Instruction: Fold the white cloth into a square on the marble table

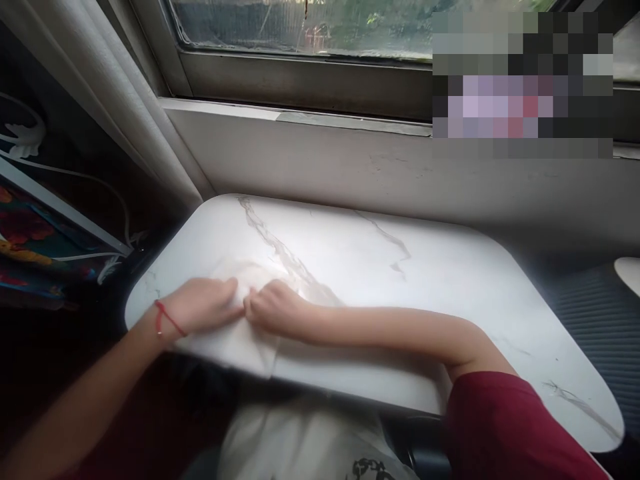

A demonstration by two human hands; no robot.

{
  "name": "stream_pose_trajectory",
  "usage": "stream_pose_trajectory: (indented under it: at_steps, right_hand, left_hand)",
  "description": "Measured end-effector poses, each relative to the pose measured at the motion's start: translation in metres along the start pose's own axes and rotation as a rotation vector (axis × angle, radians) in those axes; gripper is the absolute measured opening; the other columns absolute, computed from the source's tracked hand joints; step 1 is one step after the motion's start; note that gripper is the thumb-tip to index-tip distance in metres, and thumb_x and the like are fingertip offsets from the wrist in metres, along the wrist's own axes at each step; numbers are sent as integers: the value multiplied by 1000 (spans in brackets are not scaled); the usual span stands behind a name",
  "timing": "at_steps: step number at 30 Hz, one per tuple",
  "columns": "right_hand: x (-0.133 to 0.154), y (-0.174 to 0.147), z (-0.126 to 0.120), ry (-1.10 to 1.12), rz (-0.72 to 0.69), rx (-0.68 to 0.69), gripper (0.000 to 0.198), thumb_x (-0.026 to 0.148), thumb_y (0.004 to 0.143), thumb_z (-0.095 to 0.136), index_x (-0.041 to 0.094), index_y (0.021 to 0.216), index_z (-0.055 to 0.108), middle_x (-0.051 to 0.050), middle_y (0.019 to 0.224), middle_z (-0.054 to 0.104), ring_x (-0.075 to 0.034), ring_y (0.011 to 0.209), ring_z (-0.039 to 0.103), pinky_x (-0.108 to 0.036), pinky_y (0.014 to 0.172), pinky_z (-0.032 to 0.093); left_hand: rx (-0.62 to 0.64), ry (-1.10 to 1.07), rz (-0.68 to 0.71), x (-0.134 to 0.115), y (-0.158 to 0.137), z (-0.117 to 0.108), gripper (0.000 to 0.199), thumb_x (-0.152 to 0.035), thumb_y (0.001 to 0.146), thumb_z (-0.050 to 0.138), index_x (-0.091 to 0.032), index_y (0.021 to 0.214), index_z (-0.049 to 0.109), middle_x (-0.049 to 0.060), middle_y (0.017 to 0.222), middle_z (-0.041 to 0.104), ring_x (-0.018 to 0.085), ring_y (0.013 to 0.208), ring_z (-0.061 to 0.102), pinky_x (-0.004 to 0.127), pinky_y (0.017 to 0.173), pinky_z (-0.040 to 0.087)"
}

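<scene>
On the left part of a white marble-patterned table [400,280] lies a thin, whitish sheet [253,350], paper or plastic, I cannot tell which. Its near corner reaches the table's front edge. My left hand [205,305], with a red string bracelet [167,320] at the wrist, is closed over the sheet with thumb and fingers together. Right beside it, my right hand [275,310] is curled, its fingertips pinching the sheet close to the left fingers. Both hands are slightly blurred, and what lies between the fingers is mostly hidden.
Behind the table runs a wall below a window [300,30], with a pale curtain [115,87] at the left. White cables [117,193] hang beside a colourful patterned cloth [35,233]. A dark ribbed surface [600,333] is at the right. The upper right is pixelated.
</scene>
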State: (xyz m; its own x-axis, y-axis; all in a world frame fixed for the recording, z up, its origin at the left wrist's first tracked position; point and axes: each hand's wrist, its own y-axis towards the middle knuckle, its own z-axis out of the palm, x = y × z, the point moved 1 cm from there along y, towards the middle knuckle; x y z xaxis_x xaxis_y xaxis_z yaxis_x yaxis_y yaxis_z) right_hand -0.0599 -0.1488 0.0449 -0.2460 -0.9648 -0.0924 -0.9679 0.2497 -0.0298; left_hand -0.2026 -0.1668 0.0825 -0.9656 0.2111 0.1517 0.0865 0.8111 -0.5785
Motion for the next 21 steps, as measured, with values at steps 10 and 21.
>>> stream_pose_trajectory:
  at_steps: [10, 21]
  right_hand:
    - [-22, -81, 14, -195, 325, 270, 34, -10, 73, 42, 13, 69, 67, -9, 63, 66, -21, 53, 61, -31, 44, 34]
    - [-122, -161, 56, -302, 1013, 222, 36, -8, 79, 37, 7, 81, 70, -19, 72, 69, -28, 64, 64, -34, 53, 39]
  left_hand:
    - [-59, 122, 265, -108, 52, -58, 29, -22, 95, 49, -8, 118, 57, 23, 116, 71, 32, 104, 71, 37, 80, 52]
    - [-258, -5, 379, -217, 159, -115, 63, -12, 64, 82, -16, 125, 65, 20, 130, 63, 38, 119, 62, 41, 94, 47]
